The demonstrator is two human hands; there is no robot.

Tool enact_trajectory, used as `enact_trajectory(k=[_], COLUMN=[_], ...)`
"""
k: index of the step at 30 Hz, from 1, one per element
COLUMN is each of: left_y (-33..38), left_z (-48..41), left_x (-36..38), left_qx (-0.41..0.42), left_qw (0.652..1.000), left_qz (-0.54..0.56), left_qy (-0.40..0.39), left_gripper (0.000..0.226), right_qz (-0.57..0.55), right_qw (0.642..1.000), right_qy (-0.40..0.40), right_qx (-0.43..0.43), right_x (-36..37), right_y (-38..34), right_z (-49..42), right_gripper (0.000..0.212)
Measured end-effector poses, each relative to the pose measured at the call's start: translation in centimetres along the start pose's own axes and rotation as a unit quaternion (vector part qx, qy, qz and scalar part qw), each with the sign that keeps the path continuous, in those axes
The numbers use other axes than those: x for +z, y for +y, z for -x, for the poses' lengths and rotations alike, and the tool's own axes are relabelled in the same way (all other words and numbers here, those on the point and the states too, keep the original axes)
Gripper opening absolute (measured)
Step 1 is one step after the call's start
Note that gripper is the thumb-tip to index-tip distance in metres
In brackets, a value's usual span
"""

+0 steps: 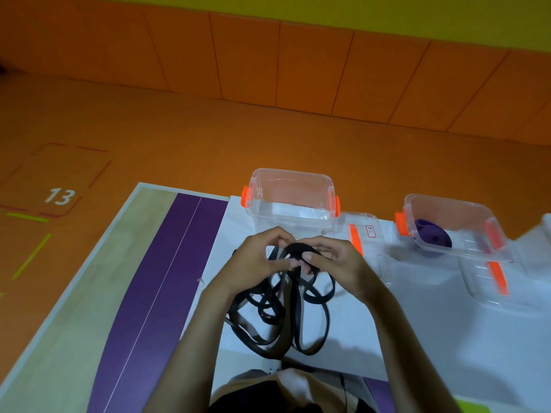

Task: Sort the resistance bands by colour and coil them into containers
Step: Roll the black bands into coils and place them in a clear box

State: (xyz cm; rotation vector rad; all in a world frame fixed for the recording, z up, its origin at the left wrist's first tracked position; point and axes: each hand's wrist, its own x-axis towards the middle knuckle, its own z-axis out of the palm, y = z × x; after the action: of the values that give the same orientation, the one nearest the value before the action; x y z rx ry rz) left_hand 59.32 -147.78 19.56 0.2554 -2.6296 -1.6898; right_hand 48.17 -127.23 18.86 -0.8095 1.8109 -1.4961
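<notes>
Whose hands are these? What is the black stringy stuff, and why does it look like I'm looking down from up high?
The camera sits on a person's head, so you look down at their own two hands. The left hand and right hand pinch a rolled-up bit of black resistance band, a stretchy exercise strap. The rest lies in loose loops on the white sheet. Behind the hands stands an empty clear box with orange clips. To the right, a second clear box holds a coiled purple band. A lid lies between the boxes.
</notes>
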Motion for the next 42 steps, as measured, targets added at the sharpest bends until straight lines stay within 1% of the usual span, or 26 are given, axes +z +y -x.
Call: enact_trajectory(k=[2,4,6,8,10,12,15,16,17,18,19,20,21,22,23,26,28,29,32,34,35,38,40,41,42], left_y=[0.1,-0.1,-0.5,-1.1,-2.0,-3.0,-4.1,-4.2,-4.2,-4.1,-3.8,-3.2,-2.4,-1.7,-1.2,-0.5,-0.6,-0.8,-1.4,-1.7,-1.8,-1.9,-1.8,-1.7,-1.7], left_z=[-0.1,0.1,0.5,0.9,1.1,1.4,1.6,1.6,1.6,1.6,1.5,1.4,1.2,0.9,0.6,0.0,0.0,0.0,0.2,0.2,0.2,0.1,0.0,-0.1,-0.2], left_x=[-0.3,-0.8,-1.2,-1.8,-2.5,-3.1,-3.1,-2.8,-2.5,-2.1,-1.6,-1.0,-0.2,0.7,1.5,3.1,2.8,2.6,2.3,2.3,2.4,2.7,2.7,2.7,2.7], left_qx=[0.024,0.024,0.017,0.013,0.005,-0.017,-0.063,-0.076,-0.086,-0.090,-0.084,-0.072,-0.054,-0.035,-0.017,0.036,0.041,0.038,0.031,0.026,0.023,0.026,0.032,0.032,0.029], left_qw=[0.999,0.998,0.997,0.995,0.994,0.993,0.993,0.993,0.992,0.991,0.991,0.993,0.996,0.998,0.999,0.997,0.995,0.994,0.989,0.987,0.986,0.981,0.977,0.975,0.972], left_qz=[0.023,0.033,0.035,0.031,0.018,-0.017,-0.079,-0.090,-0.096,-0.098,-0.092,-0.078,-0.057,-0.039,-0.034,-0.069,-0.075,-0.084,-0.127,-0.143,-0.153,-0.183,-0.203,-0.215,-0.228], left_qy=[0.041,0.051,0.060,0.091,0.112,0.111,0.053,0.027,0.000,-0.025,-0.042,-0.050,-0.051,-0.047,-0.036,0.023,0.047,0.052,0.065,0.066,0.063,0.062,0.061,0.056,0.053], left_gripper=[0.018,0.015,0.016,0.015,0.013,0.014,0.019,0.023,0.032,0.046,0.061,0.071,0.076,0.074,0.067,0.030,0.014,0.011,0.020,0.023,0.020,0.019,0.021,0.021,0.021], right_qz=[0.009,0.002,0.030,0.059,0.060,0.043,0.013,0.014,0.016,0.020,0.025,0.032,0.041,0.048,0.053,0.061,0.030,-0.007,-0.132,-0.120,-0.116,-0.181,-0.172,-0.152,-0.134], right_qw=[1.000,0.999,0.997,0.995,0.995,0.996,0.995,0.995,0.995,0.996,0.997,0.997,0.998,0.998,0.998,0.998,0.999,0.998,0.979,0.978,0.978,0.957,0.956,0.961,0.965], right_qy=[0.000,-0.002,-0.010,-0.018,-0.002,0.034,0.077,0.079,0.077,0.071,0.063,0.055,0.045,0.035,0.026,0.014,0.031,0.052,0.129,0.158,0.164,0.195,0.201,0.201,0.200], right_qx=[0.016,0.045,0.068,0.079,0.079,0.073,0.069,0.064,0.057,0.049,0.040,0.031,0.025,0.023,0.021,0.008,0.018,0.037,0.085,0.068,0.064,0.117,0.126,0.115,0.102], right_x=[0.0,-0.3,-0.9,-1.5,-2.2,-2.6,-2.6,-2.5,-2.4,-2.2,-2.0,-1.8,-1.6,-1.3,-1.0,-0.6,-0.8,-1.0,-1.4,-1.6,-1.6,-1.4,-1.3,-1.4,-1.3], right_y=[0.3,0.9,1.8,2.6,3.0,2.9,2.2,2.0,1.8,1.5,1.2,0.9,0.6,0.3,-0.1,-0.7,-0.8,-0.7,-0.4,-0.1,0.1,-0.2,-0.4,-0.4,-0.5], right_z=[0.0,0.4,0.8,1.4,1.9,2.2,2.2,2.1,2.0,1.9,1.8,1.7,1.5,1.3,1.1,1.1,1.4,1.4,1.5,1.6,1.6,1.4,1.3,1.4,1.5], right_gripper=[0.026,0.032,0.033,0.022,0.011,0.015,0.021,0.021,0.022,0.021,0.021,0.022,0.023,0.024,0.025,0.019,0.022,0.024,0.015,0.011,0.011,0.011,0.006,0.011,0.020])
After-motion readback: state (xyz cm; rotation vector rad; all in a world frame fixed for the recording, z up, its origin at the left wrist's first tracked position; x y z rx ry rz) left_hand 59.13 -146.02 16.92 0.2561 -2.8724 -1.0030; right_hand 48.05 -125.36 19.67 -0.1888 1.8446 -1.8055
